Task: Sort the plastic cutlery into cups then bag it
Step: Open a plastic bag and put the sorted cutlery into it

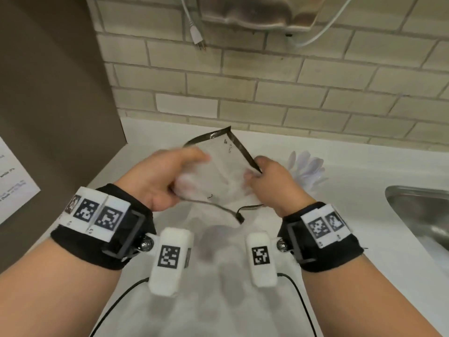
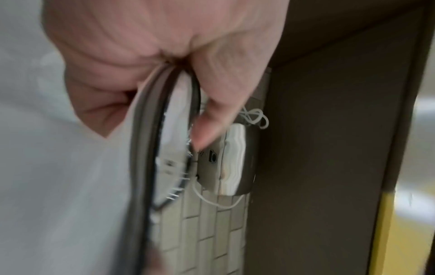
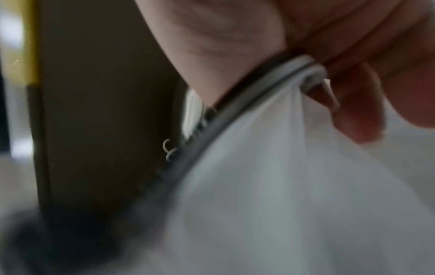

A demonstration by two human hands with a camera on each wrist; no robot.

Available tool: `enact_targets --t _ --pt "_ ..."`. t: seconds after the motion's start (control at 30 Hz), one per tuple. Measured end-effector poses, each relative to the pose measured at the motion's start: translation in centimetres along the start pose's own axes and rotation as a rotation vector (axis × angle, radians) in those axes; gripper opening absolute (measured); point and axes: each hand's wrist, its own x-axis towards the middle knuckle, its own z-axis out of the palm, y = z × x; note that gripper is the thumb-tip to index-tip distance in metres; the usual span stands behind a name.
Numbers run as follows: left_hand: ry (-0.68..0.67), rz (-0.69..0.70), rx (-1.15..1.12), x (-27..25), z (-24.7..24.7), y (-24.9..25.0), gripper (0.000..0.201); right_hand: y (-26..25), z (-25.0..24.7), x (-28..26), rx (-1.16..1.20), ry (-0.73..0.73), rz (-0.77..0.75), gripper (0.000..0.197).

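Left hand (image 1: pixel 161 177) curled round one side of a clear plastic zip bag with a dark closure strip (image 1: pixel 220 177), thumb and fingers pinching the film near the mouth. Right hand (image 1: pixel 272 184) pinching the opposite side of the same bag at its dark strip. Bag held up between both hands above the white table (image 1: pixel 340 227), mouth pulled open into a loop of dark strip, film crumpled and translucent, small black print on it too small to read. Contents, if any, impossible to tell.

Just beyond the right hand, on the table, a cluster of pale translucent plastic cutlery (image 1: pixel 307 170), blurred. Further right, the rim of a steel sink (image 1: pixel 413 215). Behind, a cream brick-tile wall (image 1: pixel 267 88); to the left, a dark brown panel (image 1: pixel 53 93).

Only in the left wrist view: the bag's two dark strips (image 2: pixel 150 148) running out of the closed left hand (image 2: pixel 164 55), parted, and beyond them a wall-mounted device with a white cord (image 2: pixel 230 163). Only in the right wrist view: the strip (image 3: pixel 235 115) emerging from the fold of the right hand (image 3: pixel 329 46), film hanging below it. Both wrist views blurred.
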Motion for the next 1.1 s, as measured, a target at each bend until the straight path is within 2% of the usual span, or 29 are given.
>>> enact_targets --t 0.07,0.1,0.13,0.17,0.2,0.27,0.37,0.43,0.47,0.53,0.57,0.6,0.67,0.73,0.77,0.83,0.9,0.93,1.0,1.03,1.1 --pt "0.110 0.035 0.634 0.1 -0.2 -1.3 0.016 -0.6 -0.1 -0.3 0.447 -0.034 0.079 0.015" --pt "0.160 0.060 0.788 0.5 -0.3 -1.9 0.013 -1.0 -0.1 -0.3 0.619 -0.063 0.107 0.020" --pt "0.197 0.069 0.811 0.5 -0.2 -2.2 0.012 -1.2 0.2 -0.3 0.723 -0.094 0.116 0.020" --pt "0.201 0.064 0.729 1.0 -0.5 -2.4 0.014 -1.3 0.5 -0.2 0.743 -0.112 0.102 0.016" --pt "0.182 0.050 0.546 1.2 -0.6 -2.4 0.016 -1.1 0.7 -0.1 0.642 -0.111 0.071 0.026" --pt "0.115 0.008 0.188 1.3 -0.4 -2.2 0.018 -0.4 0.9 0.0 0.272 -0.134 -0.020 0.056" --pt "0.011 -0.092 -0.125 1.1 -0.2 -2.1 0.024 0.7 0.8 0.4 -0.121 -0.146 -0.093 0.063" --pt "-0.054 -0.164 -0.218 0.9 -0.2 -2.5 0.019 1.4 0.7 0.8 -0.297 -0.118 -0.055 0.059" --pt "-0.077 -0.183 -0.210 0.8 -0.2 -2.9 0.017 1.7 0.7 1.0 -0.313 -0.093 -0.032 0.055" --pt "-0.090 -0.200 -0.076 0.8 -0.4 -4.1 0.023 1.9 0.8 1.2 -0.216 -0.038 -0.025 0.049" --pt "-0.068 -0.211 -0.031 0.9 -0.6 -4.7 0.025 1.8 0.9 1.2 -0.068 -0.022 -0.033 0.050" --pt "-0.028 -0.218 -0.039 1.1 -0.7 -5.0 0.023 1.6 0.8 1.0 0.140 -0.051 -0.038 0.056" --pt "0.044 -0.210 -0.135 1.4 -1.0 -5.3 0.022 1.1 0.8 0.3 0.527 -0.205 -0.080 0.073" --pt "0.112 -0.161 -0.220 1.5 -1.1 -5.2 0.017 1.0 1.0 -0.2 0.654 -0.312 -0.193 0.072" --pt "0.150 -0.139 -0.248 1.7 -1.1 -5.2 0.016 1.1 1.1 -0.3 0.622 -0.322 -0.230 0.066" --pt "0.163 -0.128 -0.261 1.5 -1.0 -5.1 0.021 1.3 1.2 -0.4 0.358 -0.300 -0.269 0.049" --pt "0.037 -0.123 -0.287 1.0 -0.9 -5.3 0.023 1.4 1.3 -0.1 -0.076 -0.292 -0.250 0.034" --pt "-0.044 -0.083 -0.325 0.7 -0.9 -5.5 0.031 1.5 1.3 0.1 -0.246 -0.301 -0.214 0.047" --pt "-0.131 0.088 -0.336 0.4 -0.8 -6.1 0.051 1.6 1.3 0.4 -0.359 -0.334 -0.166 0.088" --pt "-0.155 0.180 -0.291 0.1 -0.7 -6.2 0.056 1.5 1.4 0.4 -0.361 -0.348 -0.171 0.100" --pt "-0.224 0.251 -0.125 0.0 -0.7 -6.3 0.049 1.5 1.7 0.4 -0.416 -0.381 -0.215 0.105"
